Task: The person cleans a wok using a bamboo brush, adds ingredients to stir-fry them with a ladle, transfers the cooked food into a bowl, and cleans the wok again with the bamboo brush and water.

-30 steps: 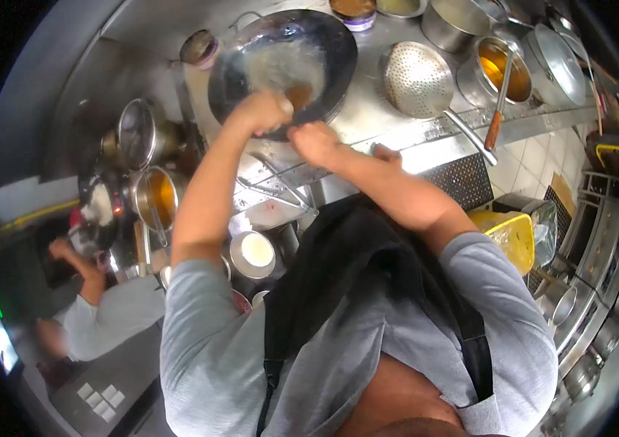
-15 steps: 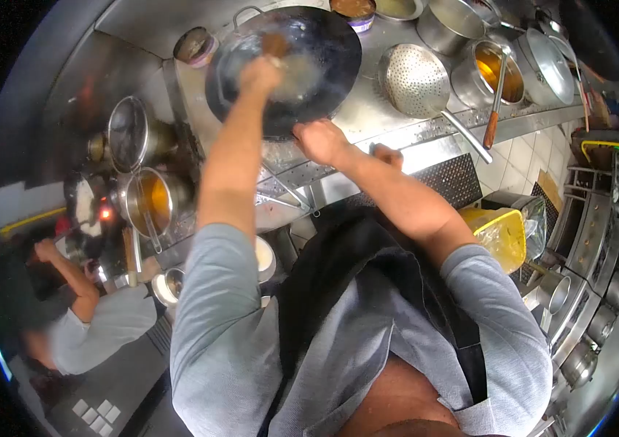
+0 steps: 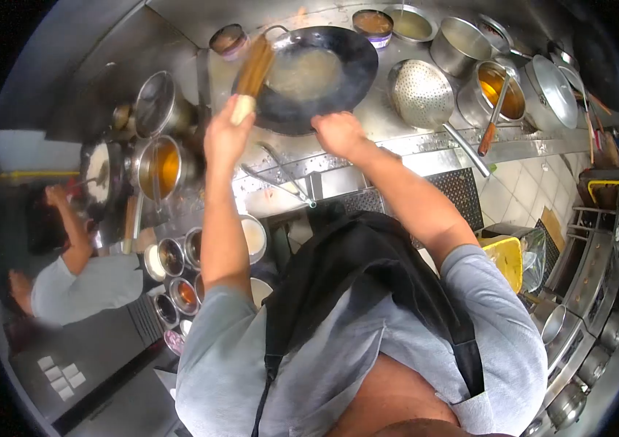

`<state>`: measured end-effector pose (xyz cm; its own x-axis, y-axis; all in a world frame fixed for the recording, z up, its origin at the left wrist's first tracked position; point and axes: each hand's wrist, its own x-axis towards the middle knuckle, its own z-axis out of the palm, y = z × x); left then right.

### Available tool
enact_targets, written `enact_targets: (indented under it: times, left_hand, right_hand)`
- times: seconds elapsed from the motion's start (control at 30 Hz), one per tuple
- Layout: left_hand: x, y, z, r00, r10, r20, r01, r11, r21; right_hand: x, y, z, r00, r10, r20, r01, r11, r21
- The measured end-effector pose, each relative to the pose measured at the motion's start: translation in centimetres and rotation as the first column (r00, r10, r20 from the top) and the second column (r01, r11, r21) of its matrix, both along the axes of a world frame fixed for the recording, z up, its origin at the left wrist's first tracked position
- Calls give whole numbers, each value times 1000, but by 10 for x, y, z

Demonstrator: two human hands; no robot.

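My left hand (image 3: 226,140) is closed around the pale handle of a bamboo wok brush (image 3: 255,73). Its long brown bristles point up and away, over the left edge of a dark wok (image 3: 357,76). A cloudy, pale patch covers the wok's bottom. At the near rim, my right hand (image 3: 338,134) is closed on the wok's edge; its fingertips are partly hidden. The far loop handle of the wok (image 3: 275,29) is free. Below the wok, metal tongs or similar long thin tools (image 3: 280,177) lie across the counter's front edge.
Right of the wok sit a perforated strainer (image 3: 421,95), a pot of orange liquid with a ladle (image 3: 495,87) and a steel pot (image 3: 461,45). Open cans (image 3: 373,29) stand behind. On the left are another orange-liquid pot (image 3: 160,167) and a co-worker (image 3: 83,284) by a second wok (image 3: 102,175).
My left hand has lifted the brush out of the wok's middle and moved it left and toward me. My right hand stays on the rim. The view has shifted slightly.
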<state>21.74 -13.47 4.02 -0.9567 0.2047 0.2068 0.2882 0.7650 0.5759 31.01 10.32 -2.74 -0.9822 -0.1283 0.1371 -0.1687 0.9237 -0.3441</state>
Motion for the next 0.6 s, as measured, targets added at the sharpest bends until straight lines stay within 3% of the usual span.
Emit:
enact_targets:
  times: [0.07, 0.27, 0.3, 0.4, 0.6]
  left_hand:
    - [33, -19, 8, 997, 40, -71, -32, 993, 114]
    - [135, -51, 24, 971, 233, 48, -233, 888, 397]
    - [145, -57, 15, 974, 225, -6, -199, 875, 442]
    - [180, -68, 7, 944, 325, 54, -317, 853, 415]
    - [220, -89, -27, 933, 357, 52, -345, 842, 414]
  right_hand:
    - [16, 2, 11, 998, 3, -56, -6, 999, -52]
    - [56, -8, 43, 983, -66, -173, 30, 979, -204]
    - [60, -9, 45, 978, -78, -195, 33, 975, -222]
    - [69, -10, 52, 971, -106, -215, 46, 962, -268]
    - [87, -9, 59, 958, -182, -223, 101, 937, -335]
